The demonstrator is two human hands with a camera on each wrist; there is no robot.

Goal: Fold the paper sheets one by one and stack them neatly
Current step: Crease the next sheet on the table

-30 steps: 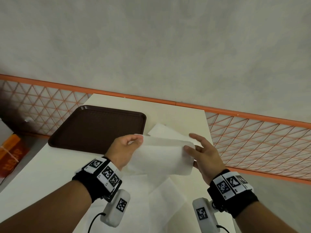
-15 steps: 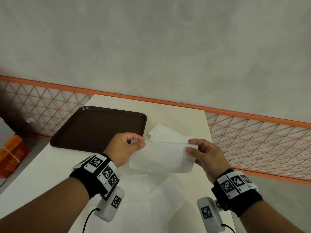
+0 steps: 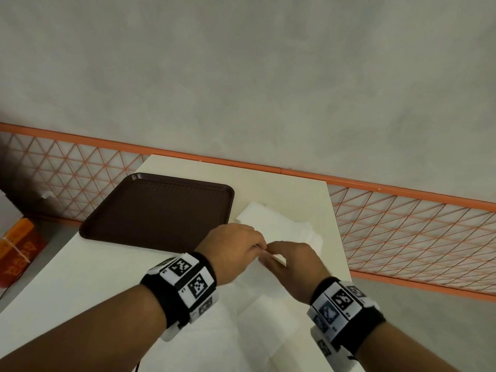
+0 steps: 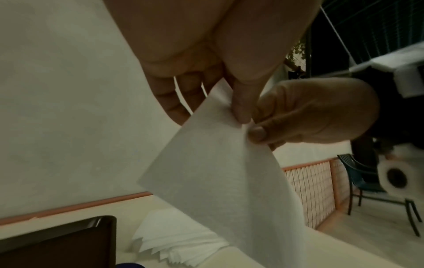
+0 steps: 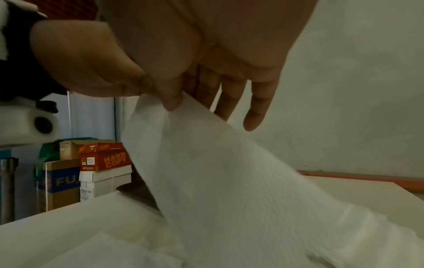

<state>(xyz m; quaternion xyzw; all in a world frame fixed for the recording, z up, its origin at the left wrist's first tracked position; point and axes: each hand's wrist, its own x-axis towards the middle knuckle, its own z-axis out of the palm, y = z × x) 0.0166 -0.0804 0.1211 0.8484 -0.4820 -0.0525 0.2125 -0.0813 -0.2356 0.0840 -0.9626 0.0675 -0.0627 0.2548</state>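
Both hands meet over the table's middle and hold one white paper sheet [image 3: 277,258] by its top edge. The sheet [image 4: 218,172] hangs doubled below them. My left hand [image 3: 255,246] pinches its corner between thumb [image 4: 241,107] and fingers. My right hand [image 3: 271,258] pinches the same edge, its thumb [image 5: 172,101] on the sheet [image 5: 218,172] and its fingers straight behind it. A stack of folded sheets [image 3: 281,224] lies on the table just beyond the hands, also visible as the stack [image 4: 179,235] in the left wrist view. Loose flat sheets [image 3: 255,323] lie under my wrists.
A dark brown tray [image 3: 161,208] sits empty at the back left of the cream table [image 3: 281,183]. An orange mesh fence [image 3: 402,232] runs behind and to the right. Cardboard boxes [image 5: 103,159] stand off the table's left side.
My hands have come together, bringing the two ends of the sheet to meet so it now hangs folded. Both hands also dropped lower towards the table.
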